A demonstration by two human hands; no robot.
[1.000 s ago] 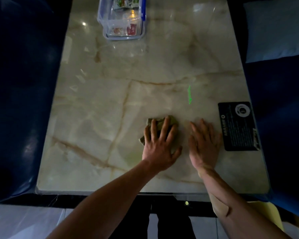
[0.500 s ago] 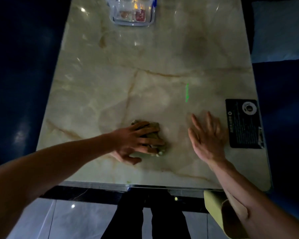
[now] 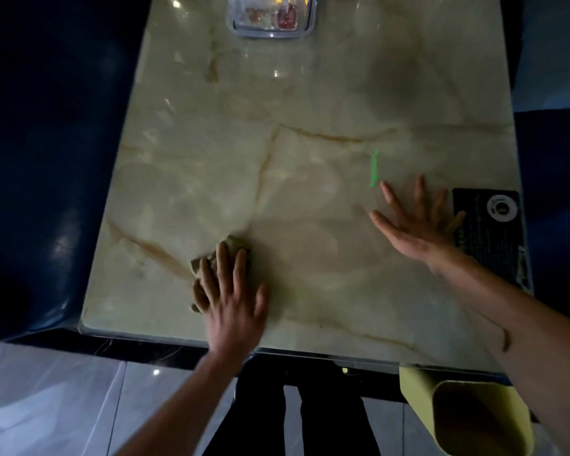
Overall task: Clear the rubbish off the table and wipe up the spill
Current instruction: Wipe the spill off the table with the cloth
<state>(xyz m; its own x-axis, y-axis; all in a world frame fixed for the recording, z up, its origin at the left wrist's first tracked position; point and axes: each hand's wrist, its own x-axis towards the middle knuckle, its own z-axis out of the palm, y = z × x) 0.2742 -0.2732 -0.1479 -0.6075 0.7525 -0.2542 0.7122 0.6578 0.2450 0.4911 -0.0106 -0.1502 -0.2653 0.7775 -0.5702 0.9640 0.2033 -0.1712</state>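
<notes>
A crumpled olive-brown cloth (image 3: 231,247) lies on the marble table (image 3: 310,110) near its front left part. My left hand (image 3: 231,297) presses flat on the cloth with fingers spread, covering most of it. My right hand (image 3: 415,218) rests flat and open on the table to the right, fingers apart, its little finger at the edge of a black card (image 3: 487,232). A faint dull smear shows on the marble between the two hands. A thin green mark (image 3: 374,168) sits just beyond my right fingertips.
A clear plastic box (image 3: 272,19) with sachets stands at the far edge. Dark blue seats (image 3: 46,159) flank the table on both sides. A yellow bin (image 3: 468,416) stands on the floor below the front right corner. My legs are under the front edge.
My left hand has slid the cloth leftward and toward the front edge, and its fingers now point forward again. The right hand has stayed flat in place.
</notes>
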